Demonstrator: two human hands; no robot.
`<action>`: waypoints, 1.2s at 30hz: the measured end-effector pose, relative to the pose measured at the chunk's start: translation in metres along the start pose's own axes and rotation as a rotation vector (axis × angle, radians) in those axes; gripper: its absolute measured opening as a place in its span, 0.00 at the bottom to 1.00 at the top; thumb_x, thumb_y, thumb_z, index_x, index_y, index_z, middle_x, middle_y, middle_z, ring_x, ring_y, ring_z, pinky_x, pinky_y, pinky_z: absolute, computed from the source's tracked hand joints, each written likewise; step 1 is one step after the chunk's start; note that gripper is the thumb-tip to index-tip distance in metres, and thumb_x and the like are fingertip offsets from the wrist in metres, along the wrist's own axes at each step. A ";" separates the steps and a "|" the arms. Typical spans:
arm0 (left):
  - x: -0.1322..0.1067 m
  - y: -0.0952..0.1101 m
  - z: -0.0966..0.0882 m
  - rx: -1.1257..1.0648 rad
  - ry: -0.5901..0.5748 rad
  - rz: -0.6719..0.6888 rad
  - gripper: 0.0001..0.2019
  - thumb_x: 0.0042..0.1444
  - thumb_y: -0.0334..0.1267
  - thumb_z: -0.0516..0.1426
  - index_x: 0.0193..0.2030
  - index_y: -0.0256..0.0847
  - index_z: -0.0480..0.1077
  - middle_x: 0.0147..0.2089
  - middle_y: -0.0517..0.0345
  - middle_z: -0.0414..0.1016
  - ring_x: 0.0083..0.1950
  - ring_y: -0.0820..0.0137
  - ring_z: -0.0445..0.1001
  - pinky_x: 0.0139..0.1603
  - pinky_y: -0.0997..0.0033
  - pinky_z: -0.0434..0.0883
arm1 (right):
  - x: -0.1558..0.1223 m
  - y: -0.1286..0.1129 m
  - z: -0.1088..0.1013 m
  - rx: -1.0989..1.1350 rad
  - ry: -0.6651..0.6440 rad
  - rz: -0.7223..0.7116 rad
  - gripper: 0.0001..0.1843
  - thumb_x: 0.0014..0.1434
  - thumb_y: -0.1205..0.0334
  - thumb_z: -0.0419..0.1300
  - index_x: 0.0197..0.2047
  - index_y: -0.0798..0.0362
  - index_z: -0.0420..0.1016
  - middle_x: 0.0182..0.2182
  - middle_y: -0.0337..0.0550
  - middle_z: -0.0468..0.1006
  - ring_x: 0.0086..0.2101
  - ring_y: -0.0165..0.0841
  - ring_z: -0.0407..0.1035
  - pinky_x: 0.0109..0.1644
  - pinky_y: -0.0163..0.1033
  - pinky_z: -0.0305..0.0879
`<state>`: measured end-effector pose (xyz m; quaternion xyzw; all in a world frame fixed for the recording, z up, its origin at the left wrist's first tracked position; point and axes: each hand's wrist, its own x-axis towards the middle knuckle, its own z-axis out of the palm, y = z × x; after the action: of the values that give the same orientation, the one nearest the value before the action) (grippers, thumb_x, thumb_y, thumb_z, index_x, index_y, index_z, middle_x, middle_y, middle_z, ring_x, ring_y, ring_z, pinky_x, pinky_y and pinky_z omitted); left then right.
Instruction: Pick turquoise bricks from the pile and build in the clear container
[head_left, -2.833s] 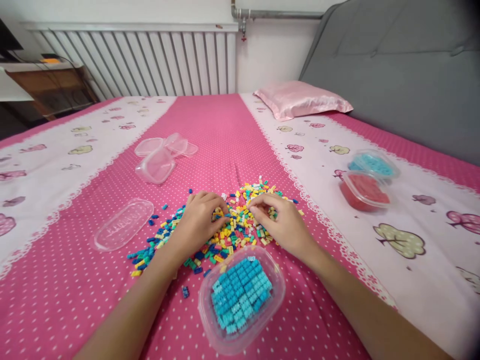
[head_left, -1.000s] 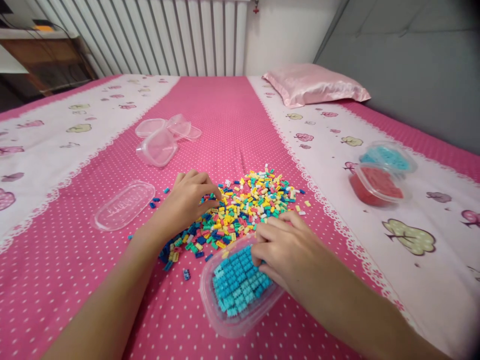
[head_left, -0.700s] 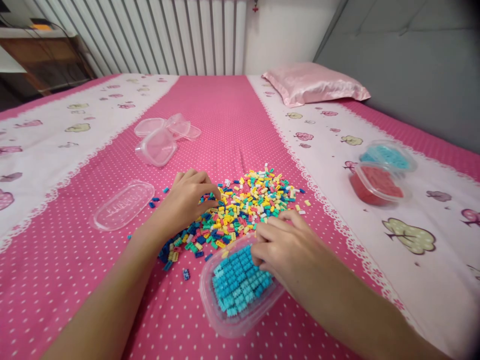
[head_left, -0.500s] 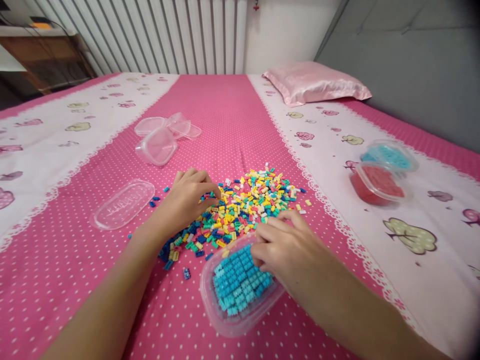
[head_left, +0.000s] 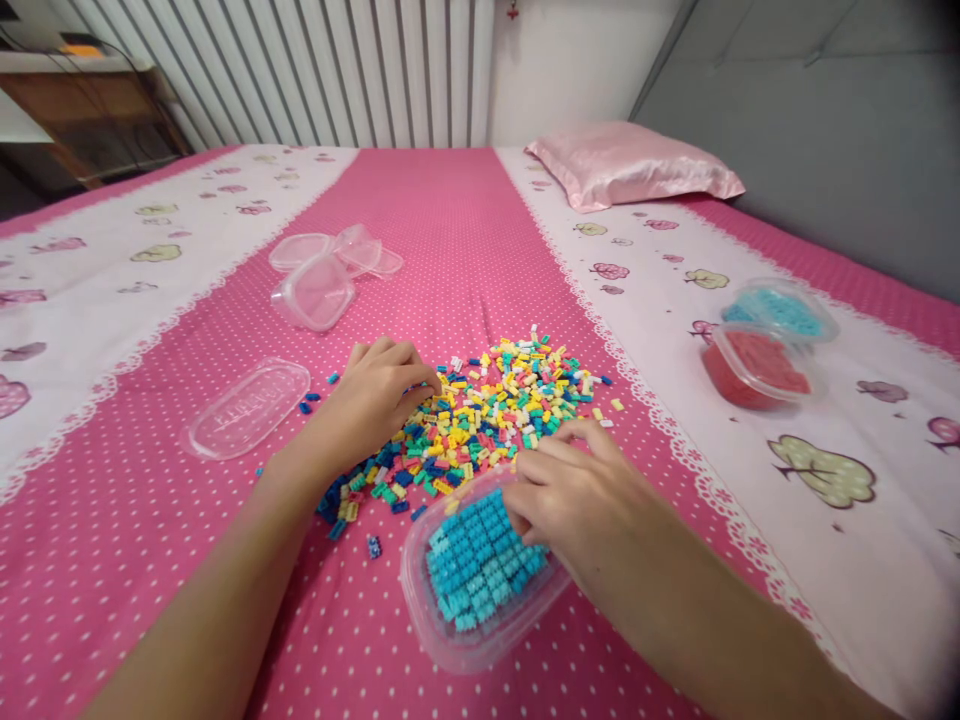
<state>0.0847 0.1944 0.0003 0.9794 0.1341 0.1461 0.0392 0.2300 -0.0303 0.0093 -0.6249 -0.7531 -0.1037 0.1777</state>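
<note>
A heap of small bricks point(head_left: 495, 410) in yellow, teal, blue, pink and white lies on the pink dotted bedspread point(head_left: 450, 250). My left hand point(head_left: 371, 400) rests on the heap's left side, fingers curled and pinched at the bricks; what it grips is too small to see. In front of the heap stands a clear plastic tub point(head_left: 450, 640) filled with light blue bricks point(head_left: 480, 565). My right hand point(head_left: 577, 495) lies over the tub's far right rim, fingers bent down toward the blue bricks, their tips hidden.
A clear oval lid point(head_left: 247, 408) lies left of the heap. Several empty clear tubs and lids point(head_left: 326, 275) sit farther back. At the right are a tub of red bricks point(head_left: 754, 365) and one of blue bricks point(head_left: 780, 310). A pink pillow point(head_left: 630, 165) lies by the grey headboard point(head_left: 810, 130).
Since 2.8 s ago my right hand has come back from the heap to the tub of blue bricks. Over the last second both hands have barely moved.
</note>
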 end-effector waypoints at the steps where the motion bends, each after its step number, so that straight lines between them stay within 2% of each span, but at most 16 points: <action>1: 0.000 0.000 0.000 -0.001 -0.001 0.000 0.08 0.68 0.38 0.56 0.43 0.45 0.78 0.40 0.55 0.71 0.44 0.62 0.65 0.45 0.62 0.55 | 0.001 0.000 -0.001 0.016 -0.004 -0.009 0.17 0.50 0.68 0.75 0.22 0.50 0.70 0.22 0.30 0.73 0.28 0.32 0.65 0.41 0.44 0.48; 10: 0.001 0.003 0.002 -0.026 -0.016 -0.006 0.04 0.61 0.39 0.63 0.42 0.48 0.79 0.39 0.57 0.71 0.45 0.62 0.65 0.45 0.62 0.55 | 0.003 -0.001 -0.002 0.029 -0.002 -0.005 0.17 0.47 0.70 0.76 0.22 0.50 0.71 0.22 0.29 0.73 0.27 0.32 0.66 0.40 0.43 0.48; 15: 0.001 0.006 0.003 -0.014 -0.024 -0.010 0.03 0.61 0.39 0.64 0.41 0.48 0.80 0.40 0.57 0.72 0.45 0.62 0.66 0.45 0.62 0.55 | 0.004 -0.001 -0.002 0.013 0.032 -0.012 0.17 0.46 0.70 0.77 0.22 0.50 0.71 0.21 0.30 0.71 0.25 0.32 0.63 0.39 0.43 0.48; 24: 0.004 0.012 0.005 0.048 -0.040 -0.040 0.03 0.60 0.38 0.64 0.40 0.46 0.80 0.40 0.54 0.73 0.46 0.59 0.66 0.46 0.60 0.57 | 0.001 0.004 0.002 0.038 0.005 -0.018 0.15 0.55 0.73 0.68 0.22 0.50 0.70 0.22 0.32 0.74 0.26 0.30 0.62 0.41 0.42 0.47; 31: 0.005 0.017 0.008 0.085 -0.049 -0.059 0.04 0.61 0.36 0.61 0.40 0.43 0.79 0.40 0.53 0.73 0.46 0.59 0.67 0.47 0.58 0.57 | 0.000 0.002 0.008 0.016 -0.058 0.013 0.15 0.58 0.73 0.64 0.23 0.50 0.70 0.22 0.31 0.73 0.26 0.30 0.61 0.42 0.43 0.48; 36: 0.006 0.019 0.007 0.099 -0.061 -0.060 0.05 0.63 0.36 0.60 0.41 0.43 0.78 0.41 0.53 0.73 0.46 0.59 0.67 0.48 0.58 0.58 | -0.003 0.000 0.014 -0.001 -0.074 0.069 0.12 0.60 0.73 0.62 0.28 0.49 0.73 0.24 0.32 0.74 0.29 0.31 0.64 0.47 0.46 0.50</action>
<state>0.0971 0.1773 -0.0021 0.9796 0.1693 0.1082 -0.0008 0.2285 -0.0278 -0.0045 -0.6541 -0.7370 -0.0746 0.1531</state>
